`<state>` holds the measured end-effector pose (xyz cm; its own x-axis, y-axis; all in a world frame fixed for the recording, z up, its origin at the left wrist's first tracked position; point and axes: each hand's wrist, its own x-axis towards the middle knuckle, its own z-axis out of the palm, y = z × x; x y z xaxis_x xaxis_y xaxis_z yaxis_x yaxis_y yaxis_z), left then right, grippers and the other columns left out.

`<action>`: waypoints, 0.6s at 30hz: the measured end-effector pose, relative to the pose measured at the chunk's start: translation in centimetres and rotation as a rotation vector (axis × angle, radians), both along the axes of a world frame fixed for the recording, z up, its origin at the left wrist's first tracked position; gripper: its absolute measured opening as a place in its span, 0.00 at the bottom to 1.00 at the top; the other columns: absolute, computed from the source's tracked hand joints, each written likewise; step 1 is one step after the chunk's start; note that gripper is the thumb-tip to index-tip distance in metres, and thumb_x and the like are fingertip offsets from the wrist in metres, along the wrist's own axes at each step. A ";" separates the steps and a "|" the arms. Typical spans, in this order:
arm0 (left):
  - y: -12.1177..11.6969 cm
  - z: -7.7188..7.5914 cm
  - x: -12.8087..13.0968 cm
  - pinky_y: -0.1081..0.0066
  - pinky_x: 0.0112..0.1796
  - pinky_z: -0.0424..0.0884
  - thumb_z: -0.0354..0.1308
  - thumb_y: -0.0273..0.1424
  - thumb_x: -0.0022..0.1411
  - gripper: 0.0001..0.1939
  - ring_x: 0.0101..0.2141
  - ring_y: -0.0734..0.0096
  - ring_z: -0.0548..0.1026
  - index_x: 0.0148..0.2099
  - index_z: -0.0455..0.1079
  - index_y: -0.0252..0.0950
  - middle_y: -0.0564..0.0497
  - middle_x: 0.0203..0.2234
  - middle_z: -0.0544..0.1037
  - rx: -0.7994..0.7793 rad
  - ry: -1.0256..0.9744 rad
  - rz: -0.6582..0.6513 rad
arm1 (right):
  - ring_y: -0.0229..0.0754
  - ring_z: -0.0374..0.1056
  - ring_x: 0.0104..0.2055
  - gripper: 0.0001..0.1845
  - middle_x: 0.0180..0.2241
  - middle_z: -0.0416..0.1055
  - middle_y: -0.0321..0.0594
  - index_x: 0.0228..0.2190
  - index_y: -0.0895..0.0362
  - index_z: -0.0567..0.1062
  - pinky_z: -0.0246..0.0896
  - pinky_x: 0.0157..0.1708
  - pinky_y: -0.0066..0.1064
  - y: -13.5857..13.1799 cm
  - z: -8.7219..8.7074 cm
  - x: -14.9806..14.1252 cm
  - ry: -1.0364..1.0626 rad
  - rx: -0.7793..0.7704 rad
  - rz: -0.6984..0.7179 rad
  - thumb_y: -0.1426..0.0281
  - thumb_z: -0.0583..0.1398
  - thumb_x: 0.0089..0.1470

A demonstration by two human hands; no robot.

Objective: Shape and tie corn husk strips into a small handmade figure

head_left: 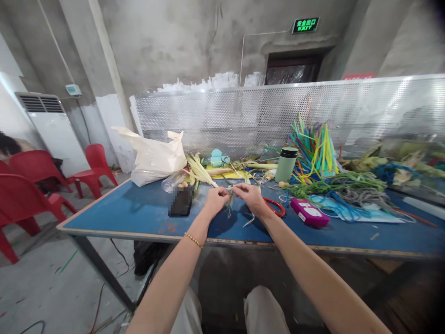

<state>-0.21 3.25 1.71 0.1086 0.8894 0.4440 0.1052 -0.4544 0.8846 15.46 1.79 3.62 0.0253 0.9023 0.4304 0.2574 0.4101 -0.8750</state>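
Note:
My left hand point(217, 199) and my right hand point(249, 195) are close together above the front part of the blue table point(128, 208). Both have their fingers pinched on a thin, pale green strip point(230, 200) that looks like plant fibre or husk. Its loose ends hang below the fingertips. Just behind my left hand lies a bundle of pale husk leaves point(200, 172). A dark phone point(181, 202) rests to the left of that hand. Beside my right wrist are a red ring-shaped loop point(278, 208) and a whitish strip point(249, 220).
A white plastic bag point(156, 157) stands at the back left. Rightward are a green thermos point(286, 165), a purple box point(309, 213), colourful strips point(318, 146), green cords point(323, 185) and blue masks point(354, 208). A perforated metal panel point(208, 111) borders the back. Red chairs point(31, 199) stand left.

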 end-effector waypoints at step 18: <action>-0.7 0.6 -0.1 0.72 0.29 0.59 0.62 0.27 0.45 0.03 0.23 0.76 0.63 0.23 0.71 0.32 0.56 0.17 0.69 -0.135 -0.061 -0.061 | 0.42 0.69 0.31 0.28 0.31 0.77 0.44 0.30 0.58 0.79 0.61 0.30 0.32 0.2 0.2 0.8 0.058 -0.050 -0.003 0.44 0.62 0.47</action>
